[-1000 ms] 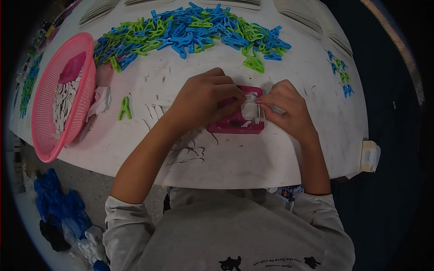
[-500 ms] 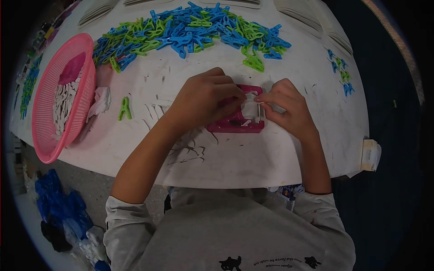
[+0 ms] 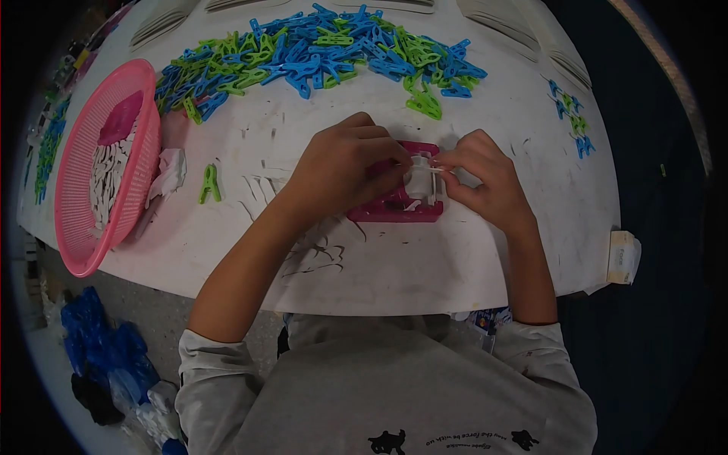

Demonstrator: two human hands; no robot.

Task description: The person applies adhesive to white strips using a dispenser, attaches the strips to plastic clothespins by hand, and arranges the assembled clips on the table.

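Observation:
A magenta frame-like holder (image 3: 406,216) lies on the table below my hands, with a pale, translucent roll-like part (image 3: 419,186) in its right half. My left hand (image 3: 341,167) reaches over the holder's left side, its fingers pinched at the near end of a thin white strip (image 3: 427,167). From the right, my right hand (image 3: 485,178) pinches the strip's other end between thumb and fingers. The strip runs roughly level just above the holder. My left fingertips are partly hidden, and the strip's material cannot be made out.
Many blue and green clothespins (image 3: 311,57) are heaped across the back of the table. One green clothespin (image 3: 209,184) lies alone at left, beside a pink basket (image 3: 72,174) holding white strips. Several joined clips (image 3: 570,114) lie at right, and a small white box (image 3: 623,258) sits by the edge.
My right fingers have shifted slightly, and the white strip between my hands shows more plainly. My left hand and the holder stay almost in place.

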